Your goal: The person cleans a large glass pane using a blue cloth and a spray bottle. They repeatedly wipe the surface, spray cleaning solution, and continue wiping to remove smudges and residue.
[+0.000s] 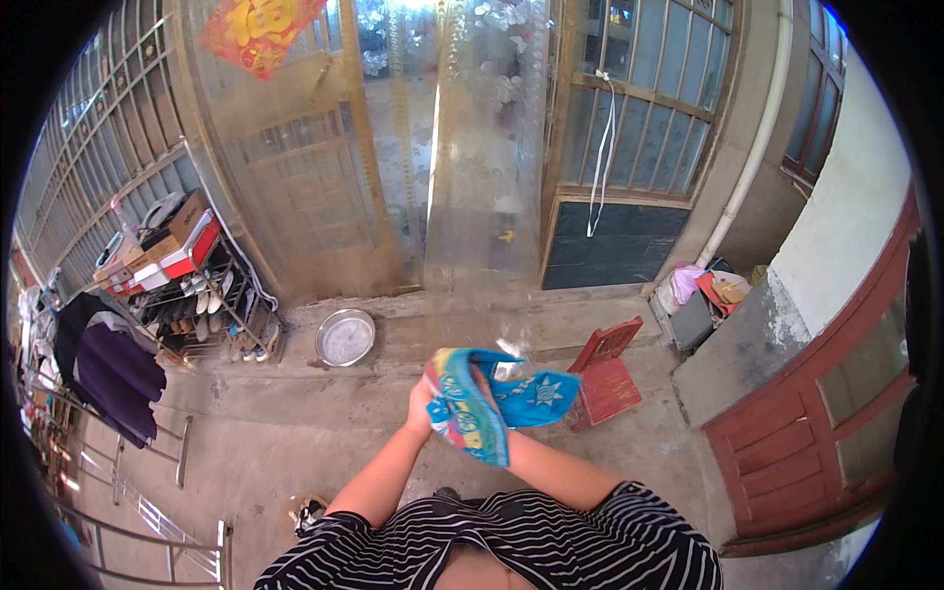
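A patterned cloth [472, 420], blue with yellow, red and green parts, hangs folded in front of my chest. One flap, bright blue with a white star-like figure, spreads to the right. My left hand [421, 405] grips the cloth's left edge, its fingers partly covered by the fabric. The right forearm reaches in under the cloth, which hides most of my right hand [483, 377], so its grip cannot be made out. Beyond the cloth a red wooden chair [611, 391] stands on the concrete floor. A round metal basin [345, 338] sits further left, apparently holding cloudy water.
A shoe rack [214, 310] with boxes on top stands at the left. Near it, dark clothes [110, 361] hang on a metal frame [169, 546]. Clear plastic strips [483, 221] cover the doorway. Bags and a bin [689, 321] fill the right corner, near a red door [782, 450].
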{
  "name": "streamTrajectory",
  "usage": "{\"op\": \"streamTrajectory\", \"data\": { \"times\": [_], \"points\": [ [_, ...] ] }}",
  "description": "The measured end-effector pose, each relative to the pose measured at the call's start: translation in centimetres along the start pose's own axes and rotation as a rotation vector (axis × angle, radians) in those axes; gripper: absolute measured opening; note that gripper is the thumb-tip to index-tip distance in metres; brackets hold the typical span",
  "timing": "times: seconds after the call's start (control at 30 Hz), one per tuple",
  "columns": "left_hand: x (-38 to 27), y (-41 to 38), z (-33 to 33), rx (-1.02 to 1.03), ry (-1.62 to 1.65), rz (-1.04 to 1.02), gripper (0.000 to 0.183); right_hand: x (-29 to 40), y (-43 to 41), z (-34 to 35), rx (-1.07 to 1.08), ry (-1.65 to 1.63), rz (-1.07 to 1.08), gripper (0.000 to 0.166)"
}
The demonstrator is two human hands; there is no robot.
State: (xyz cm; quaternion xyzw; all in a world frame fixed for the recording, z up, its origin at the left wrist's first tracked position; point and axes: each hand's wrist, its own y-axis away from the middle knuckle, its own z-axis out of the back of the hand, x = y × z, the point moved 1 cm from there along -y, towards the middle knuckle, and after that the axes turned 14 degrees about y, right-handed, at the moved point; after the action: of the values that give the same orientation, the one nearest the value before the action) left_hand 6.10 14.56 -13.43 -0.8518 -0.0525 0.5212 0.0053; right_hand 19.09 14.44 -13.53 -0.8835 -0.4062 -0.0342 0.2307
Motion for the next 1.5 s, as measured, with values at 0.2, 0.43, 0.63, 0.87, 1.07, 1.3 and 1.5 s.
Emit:
{"op": "streamTrajectory", "data": {
  "times": [0.2,0.43,0.63,0.87,1.07,1.3,1.5],
  "points": [
    [4.9,-4.2,7.4,0.06,-0.078,-0.012,0.019,3.5,-8.6,2.2,-0.459,0.378,-0.175,0.041],
    [0.0,-6.1,8.1,-0.126,-0.488,-0.063,0.025,14.4,-23.8,0.2,-0.478,0.662,-0.325,0.041],
    [-0.7,-7.9,8.3,-0.144,-0.631,-0.171,0.025,28.9,-36.7,-2.6,-0.048,0.619,-0.267,0.053],
    [-1.8,-7.8,9.0,-0.204,-0.639,-0.129,0.023,26.4,-37.0,-2.2,-0.004,0.628,-0.161,0.036],
    [-0.9,-9.0,7.9,-0.163,-0.712,-0.045,0.02,13.2,-23.8,13.4,0.296,2.449,0.438,0.031],
    [0.9,-6.8,8.5,-0.155,-0.856,-0.145,0.014,10.9,-24.3,9.8,1.155,2.753,0.251,0.007],
    [-1.2,-5.8,7.8,-0.236,-0.863,-0.27,0.019,22.9,-37.0,1.2,0.855,2.968,0.446,0.018]
  ]
}}
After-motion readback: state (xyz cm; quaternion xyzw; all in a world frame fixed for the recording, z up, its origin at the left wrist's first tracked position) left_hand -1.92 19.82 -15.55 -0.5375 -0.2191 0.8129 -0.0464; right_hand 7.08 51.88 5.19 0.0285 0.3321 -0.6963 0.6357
